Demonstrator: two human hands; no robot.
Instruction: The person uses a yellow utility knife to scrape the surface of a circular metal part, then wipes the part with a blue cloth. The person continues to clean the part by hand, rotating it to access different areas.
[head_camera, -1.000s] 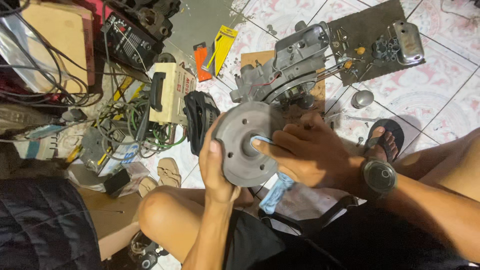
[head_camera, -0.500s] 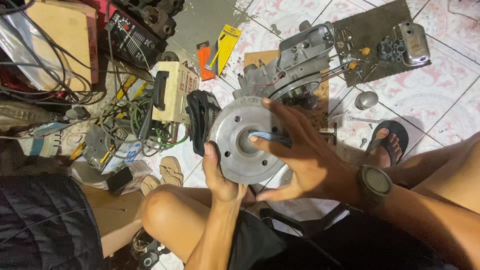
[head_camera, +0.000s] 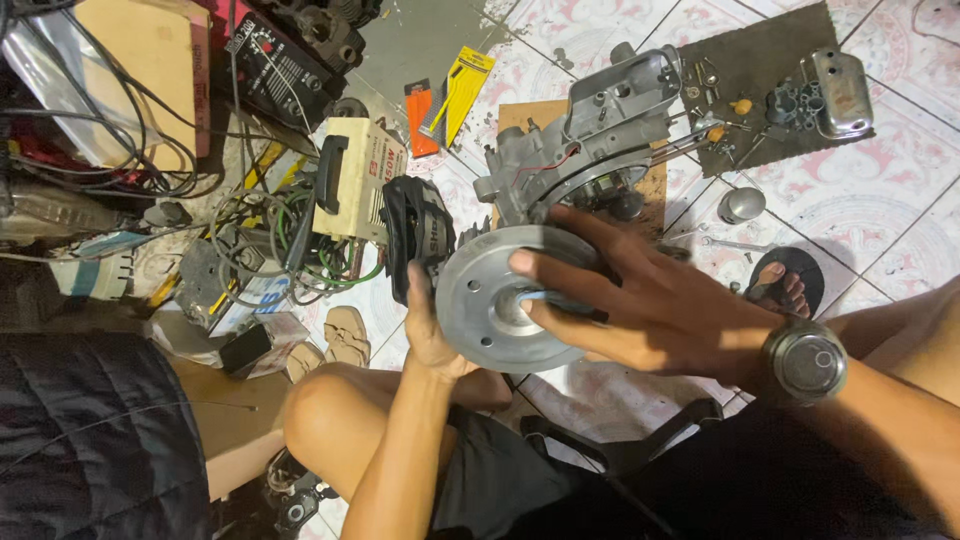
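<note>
A round grey metal disc (head_camera: 480, 300) with small holes and a hollow centre is held up above my knee. My left hand (head_camera: 428, 330) grips its lower left rim, thumb on the face. Spread over the disc's right half is my right hand (head_camera: 640, 300), fingers pressing a light blue cloth (head_camera: 535, 297) into the centre hollow. A wristwatch (head_camera: 806, 360) sits on my right wrist. Most of the cloth is hidden under my fingers.
A grey engine casing (head_camera: 590, 140) rests on a wooden board behind the disc. A dark mat (head_camera: 760, 90) carries small parts and a shiny cover (head_camera: 840, 95). A cream box with black handle (head_camera: 355, 180), tangled cables, a black helmet-like part (head_camera: 415, 240) lie left. My sandalled foot (head_camera: 785, 285) rests right.
My right hand has slid across the disc face with the cloth, fingers now spread wider over it. The disc has tilted slightly and the hanging end of the cloth is no longer seen.
</note>
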